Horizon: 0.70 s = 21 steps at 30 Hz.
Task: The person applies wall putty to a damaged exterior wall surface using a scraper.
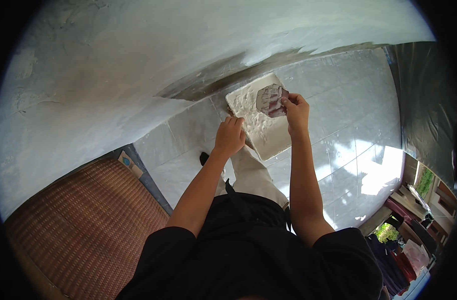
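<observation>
At twelve o'clock, the paste-streaked tray (274, 143) runs eleven-to-five; the left hand (230, 135) clasps its nine-o'clock side, the right hand (297, 115) pinching a smeared scraper (270, 102) above.

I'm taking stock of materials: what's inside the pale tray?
White paste lies in the tray, lumpy toward its left. The flat tool in the right hand hides part of it; the bottom beneath the lumps is covered.

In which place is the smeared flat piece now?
In the head view, the smeared flat piece is in the right hand, upper right of centre, over the pale tray.
</observation>
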Motion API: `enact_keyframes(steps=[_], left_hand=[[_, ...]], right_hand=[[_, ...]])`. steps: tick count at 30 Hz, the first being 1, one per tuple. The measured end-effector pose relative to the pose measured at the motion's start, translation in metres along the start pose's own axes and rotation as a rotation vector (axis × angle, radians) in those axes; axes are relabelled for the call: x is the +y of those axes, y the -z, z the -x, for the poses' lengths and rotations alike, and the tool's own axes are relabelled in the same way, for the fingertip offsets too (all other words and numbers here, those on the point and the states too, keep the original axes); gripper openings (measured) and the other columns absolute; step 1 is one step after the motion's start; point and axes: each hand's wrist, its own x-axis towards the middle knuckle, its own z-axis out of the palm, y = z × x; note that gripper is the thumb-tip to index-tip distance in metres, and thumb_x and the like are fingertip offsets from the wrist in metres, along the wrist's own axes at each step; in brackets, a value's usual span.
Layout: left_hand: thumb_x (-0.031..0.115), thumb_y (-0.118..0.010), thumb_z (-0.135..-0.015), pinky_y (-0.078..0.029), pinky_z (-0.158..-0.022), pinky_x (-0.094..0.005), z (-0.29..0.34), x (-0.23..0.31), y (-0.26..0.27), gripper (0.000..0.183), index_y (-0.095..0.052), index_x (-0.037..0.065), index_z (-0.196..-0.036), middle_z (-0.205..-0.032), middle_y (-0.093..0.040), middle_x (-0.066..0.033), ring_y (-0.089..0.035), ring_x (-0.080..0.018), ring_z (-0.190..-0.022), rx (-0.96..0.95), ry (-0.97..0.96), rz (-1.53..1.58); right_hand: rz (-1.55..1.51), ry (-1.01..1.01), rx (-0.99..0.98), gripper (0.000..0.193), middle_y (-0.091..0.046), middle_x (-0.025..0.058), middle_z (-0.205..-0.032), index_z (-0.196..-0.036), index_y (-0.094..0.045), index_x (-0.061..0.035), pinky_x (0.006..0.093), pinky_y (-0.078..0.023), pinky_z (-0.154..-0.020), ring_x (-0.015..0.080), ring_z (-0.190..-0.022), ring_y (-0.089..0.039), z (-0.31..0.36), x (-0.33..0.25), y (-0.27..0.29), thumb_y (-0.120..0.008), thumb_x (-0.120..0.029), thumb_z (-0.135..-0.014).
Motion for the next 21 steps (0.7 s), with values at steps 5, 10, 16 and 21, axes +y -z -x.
enact_keyframes(steps=[5,10,16,21], left_hand=[[0.007,-0.059,-0.076,-0.044,-0.089,-0.0435,0.008,-0.015,-0.019,0.039,-0.055,0.002,-0.114,-0.112,-0.056,-0.0128,-0.051,-0.0301,-0.11,-0.021,0.077,-0.067],[0.008,-0.058,-0.076,-0.041,-0.097,-0.045,0.011,-0.029,-0.038,0.043,-0.052,0.003,-0.118,-0.121,-0.053,-0.0135,-0.047,-0.0306,-0.12,-0.042,0.144,-0.098],[0.007,-0.059,-0.076,-0.042,-0.095,-0.0459,0.011,-0.049,-0.057,0.046,-0.05,0.002,-0.121,-0.122,-0.053,-0.0151,-0.048,-0.033,-0.119,-0.035,0.117,-0.082],[0.006,-0.059,-0.076,-0.042,-0.095,-0.0458,0.008,-0.056,-0.068,0.045,-0.051,0.001,-0.12,-0.121,-0.053,-0.015,-0.048,-0.0332,-0.119,-0.059,0.119,-0.065]], right_hand=[[-0.027,-0.079,0.012,0.011,-0.064,0.0043,-0.086,-0.098,-0.062,0.0006,0.0255,-0.047,-0.062,0.0111,-0.071,-0.058,-0.002,0.045,-0.012,-0.065,0.0,-0.086],[-0.045,-0.11,0.086,0.011,-0.065,0.005,-0.085,-0.097,-0.063,0.0019,0.0258,-0.048,-0.06,0.0118,-0.072,-0.06,-0.017,0.088,-0.016,-0.066,0.0,-0.086],[0.096,-0.178,0.153,0.012,-0.066,0.0069,-0.083,-0.096,-0.065,0.004,0.0261,-0.048,-0.059,0.0124,-0.069,-0.06,-0.041,0.133,-0.02,-0.065,0.002,-0.084],[0.135,-0.183,0.18,0.01,-0.067,0.0074,-0.08,-0.093,-0.065,0.0042,0.0265,-0.048,-0.057,0.0123,-0.066,-0.06,-0.057,0.158,-0.024,-0.066,0.001,-0.084]])
